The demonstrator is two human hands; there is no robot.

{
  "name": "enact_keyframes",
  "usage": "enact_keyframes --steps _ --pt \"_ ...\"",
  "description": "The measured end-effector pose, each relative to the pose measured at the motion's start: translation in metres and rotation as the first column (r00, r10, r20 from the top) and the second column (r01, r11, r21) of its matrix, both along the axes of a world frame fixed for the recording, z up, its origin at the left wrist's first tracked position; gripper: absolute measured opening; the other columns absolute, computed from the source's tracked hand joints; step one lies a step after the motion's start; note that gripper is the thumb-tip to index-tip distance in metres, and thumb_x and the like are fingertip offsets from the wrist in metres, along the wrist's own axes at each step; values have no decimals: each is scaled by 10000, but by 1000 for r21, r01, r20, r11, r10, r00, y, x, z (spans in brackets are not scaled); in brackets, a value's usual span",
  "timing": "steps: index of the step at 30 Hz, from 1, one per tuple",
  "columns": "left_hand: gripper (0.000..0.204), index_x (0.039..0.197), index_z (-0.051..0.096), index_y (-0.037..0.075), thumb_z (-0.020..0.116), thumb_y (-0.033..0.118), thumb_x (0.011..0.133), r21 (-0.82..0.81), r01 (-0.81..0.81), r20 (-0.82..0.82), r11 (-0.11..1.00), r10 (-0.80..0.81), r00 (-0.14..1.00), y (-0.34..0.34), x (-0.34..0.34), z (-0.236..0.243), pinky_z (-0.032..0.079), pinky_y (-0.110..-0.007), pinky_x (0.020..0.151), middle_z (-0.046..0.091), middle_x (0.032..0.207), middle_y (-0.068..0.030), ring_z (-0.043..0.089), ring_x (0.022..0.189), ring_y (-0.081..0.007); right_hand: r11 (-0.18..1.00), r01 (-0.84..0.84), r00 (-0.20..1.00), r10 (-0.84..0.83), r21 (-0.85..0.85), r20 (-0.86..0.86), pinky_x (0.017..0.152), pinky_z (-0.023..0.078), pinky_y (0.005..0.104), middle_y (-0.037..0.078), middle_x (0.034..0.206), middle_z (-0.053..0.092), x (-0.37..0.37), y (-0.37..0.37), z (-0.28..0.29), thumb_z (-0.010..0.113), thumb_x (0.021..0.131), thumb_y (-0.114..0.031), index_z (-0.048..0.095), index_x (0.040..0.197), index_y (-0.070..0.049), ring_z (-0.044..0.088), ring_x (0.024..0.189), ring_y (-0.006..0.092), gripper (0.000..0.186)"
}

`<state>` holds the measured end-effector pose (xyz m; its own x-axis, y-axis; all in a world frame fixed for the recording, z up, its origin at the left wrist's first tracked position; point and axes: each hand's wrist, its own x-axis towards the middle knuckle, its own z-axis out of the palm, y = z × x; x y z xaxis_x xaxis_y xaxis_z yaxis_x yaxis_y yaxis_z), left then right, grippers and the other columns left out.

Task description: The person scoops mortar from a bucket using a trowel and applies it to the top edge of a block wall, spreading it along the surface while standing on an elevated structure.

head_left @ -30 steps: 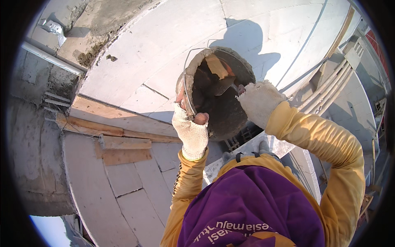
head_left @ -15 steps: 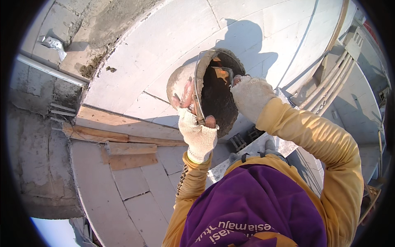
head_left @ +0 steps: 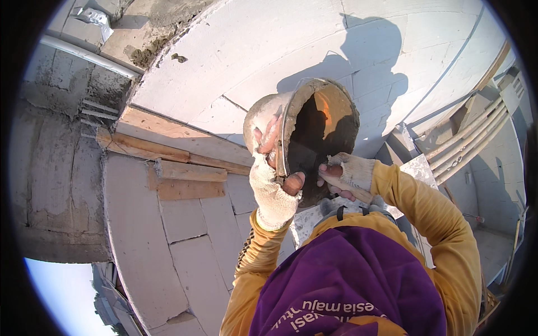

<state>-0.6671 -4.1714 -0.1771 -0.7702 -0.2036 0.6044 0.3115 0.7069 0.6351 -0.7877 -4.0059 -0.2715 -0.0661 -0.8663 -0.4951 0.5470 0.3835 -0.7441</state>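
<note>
A mortar-crusted bucket (head_left: pixel 263 120) is tipped on its side, its mouth turned to the right and toward me. My left hand (head_left: pixel 274 182), in a fingerless knitted glove, grips its left side and rim, the thumb over the near edge. A thin wire handle (head_left: pixel 284 131) runs along the rim. Dark wet mortar coats the inside, and an orange patch of inner wall is sunlit. At the near part of the mouth, my gloved right hand (head_left: pixel 344 176) is closed around the pale handle of a trowel (head_left: pixel 364 196); its blade is hidden.
A curving pale block wall (head_left: pixel 218 73) runs behind the bucket. Wooden planks (head_left: pixel 185 171) lie along its left end. Lumps of mortar (head_left: pixel 179 57) sit near its edge. Several long poles (head_left: pixel 471 137) lean at the right, and a grey concrete beam (head_left: pixel 61 179) stands at the left.
The bucket has shifted right and slightly down in view, its mouth tipped more toward me. My right hand has moved from the bucket's far right rim down to the near side. The view has turned slightly.
</note>
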Motion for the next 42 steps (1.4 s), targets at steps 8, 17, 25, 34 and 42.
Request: enact_keyframes --steps 8,17,25,34,42 --pt "576 1270 601 32 570 -69 703 896 -294 105 333 483 869 -48 58 -74 535 -269 746 636 962 -46 624 810 -165 994 -100 995 99 41 10 406 451 266 25 683 564 2 -30 62 661 894 -608 623 1087 -11 526 447 106 629" --pt "695 1355 569 34 546 -54 666 963 -211 78 169 575 814 -45 112 -135 539 -242 792 660 1056 -31 640 872 -124 983 -146 968 119 -109 -222 434 467 270 27 706 578 -37 -114 233 600 965 -517 620 1110 -32 558 501 118 506" --pt "615 1301 607 -6 531 -3 690 924 -337 148 180 644 751 -57 143 -187 498 -242 794 655 1087 -52 603 931 -150 991 -129 -468 -102 -46 -878 647 524 400 125 840 657 -60 -230 283 552 999 -346 614 1086 -47 656 743 267 317" --pt "617 1355 570 -6 498 -6 741 943 -276 123 188 572 811 -90 163 -195 537 -269 803 670 1119 -83 648 946 -176 948 -257 -639 -312 -188 -703 778 559 424 175 944 676 20 -265 235 643 886 -165 607 1051 -47 682 859 346 206" --pt "149 1011 614 48 558 109 888 447 -544 126 711 551 825 -115 180 -228 511 -323 795 641 961 -64 622 881 -177 997 80 -766 67 8 -639 697 541 447 190 837 659 -36 -229 270 672 820 -156 634 939 -57 680 849 356 159"
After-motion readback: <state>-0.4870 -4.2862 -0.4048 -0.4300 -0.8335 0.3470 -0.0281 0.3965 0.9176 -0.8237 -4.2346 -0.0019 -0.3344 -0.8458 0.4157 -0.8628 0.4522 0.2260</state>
